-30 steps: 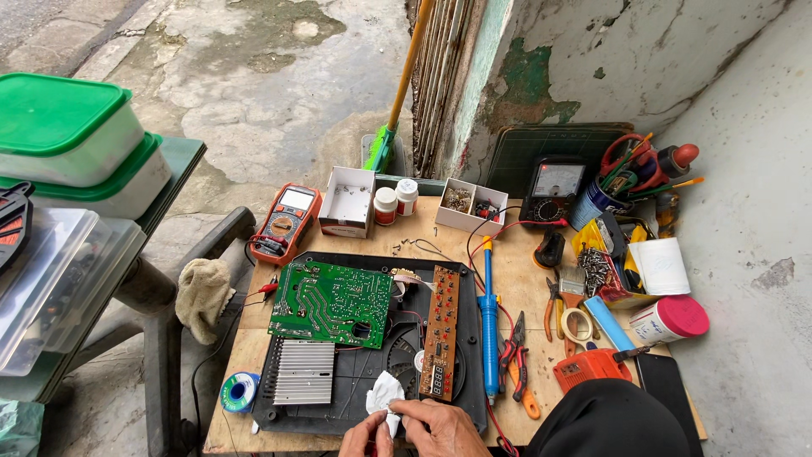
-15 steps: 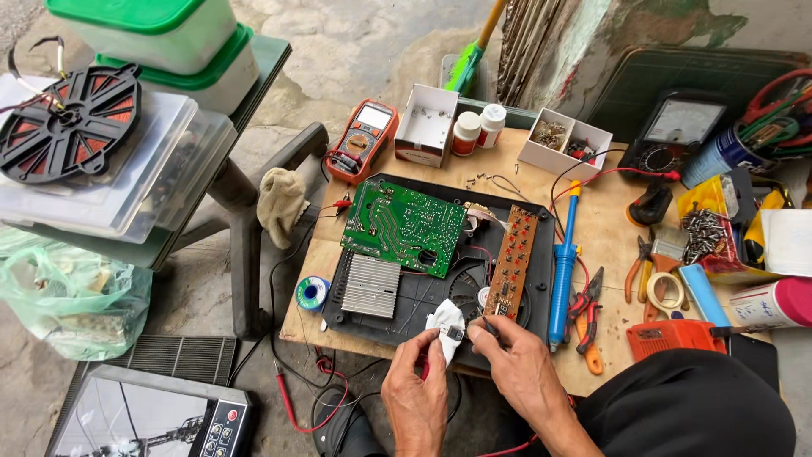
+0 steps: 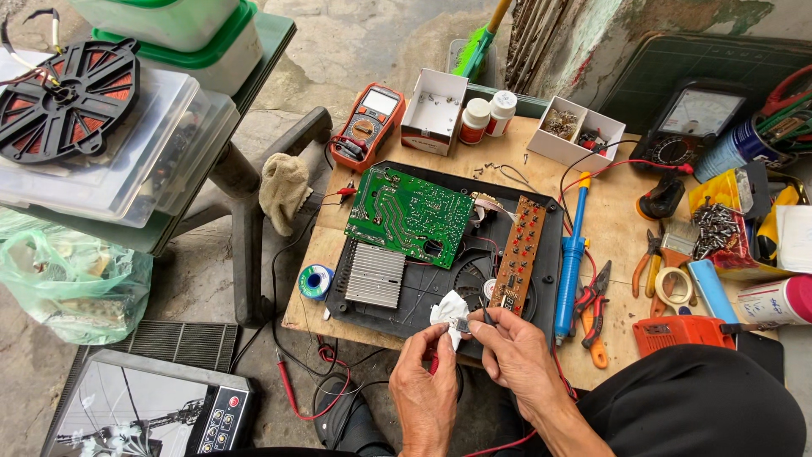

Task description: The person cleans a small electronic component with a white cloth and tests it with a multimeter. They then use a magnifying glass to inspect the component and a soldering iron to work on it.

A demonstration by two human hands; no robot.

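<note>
Pinching small part (image 3: 462, 324), maybe wrapped in white tissue (image 3: 447, 310), between left hand (image 3: 425, 391) and right hand (image 3: 518, 354) grips.

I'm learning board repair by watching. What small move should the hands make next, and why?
Probably keep wiping: the left hand pinches a small component against a white tissue, and the right hand holds a thin dark tool at it, above the opened black casing.
</note>
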